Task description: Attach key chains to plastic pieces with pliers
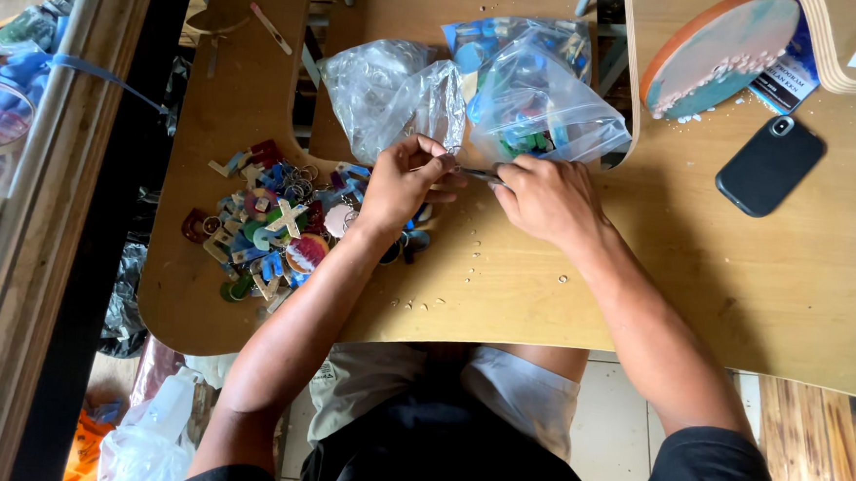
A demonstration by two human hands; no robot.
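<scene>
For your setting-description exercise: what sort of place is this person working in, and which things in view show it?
Probably a small craft workshop making keychains. A heap of colourful keychain pieces lies on the wooden worktable, clear plastic bags hold more parts, and both hands, left hand and right hand, work on one small piece.

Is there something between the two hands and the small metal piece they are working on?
Nothing visible stands between them. The left hand and the right hand both already touch the thin metal piece, one at each end. The plastic bags lie behind it, and the pile of keychains lies to the left.
</scene>
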